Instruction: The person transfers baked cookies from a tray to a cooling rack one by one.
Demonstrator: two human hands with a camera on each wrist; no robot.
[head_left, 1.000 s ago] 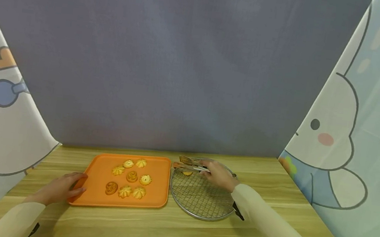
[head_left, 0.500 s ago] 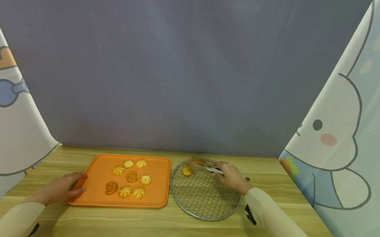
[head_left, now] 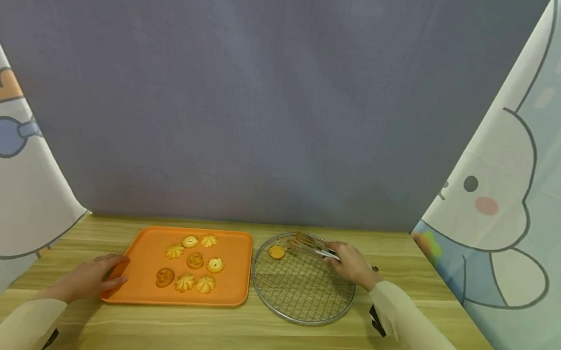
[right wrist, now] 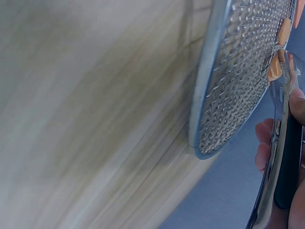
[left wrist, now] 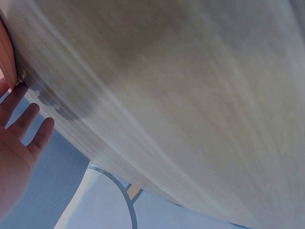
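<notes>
My right hand [head_left: 352,264] holds metal tongs [right wrist: 281,143] by their dark handle, over the back of the round wire rack [head_left: 298,292]. A yellow cookie [head_left: 277,252] lies at the rack's back left. In the right wrist view an orange-yellow cookie [right wrist: 275,68] shows right by the tong tips. Whether the tongs grip it, I cannot tell. My left hand [head_left: 89,278] touches the left edge of the orange tray [head_left: 143,240]. Its fingers look straight and spread in the left wrist view. Several golden cookies sit on the tray, including a brown pretzel-shaped cookie [head_left: 165,277].
The tray and the rack stand side by side on a wood-grain table [head_left: 220,341]. A grey cloth wall [head_left: 262,109] rises behind the table. Printed cartoon curtains [head_left: 558,201] hang at both sides.
My right hand has drawn the tongs rightward and slightly back, from the tray-side edge of the rack. The cookie at the rack's back left is now uncovered. My left hand stays in place.
</notes>
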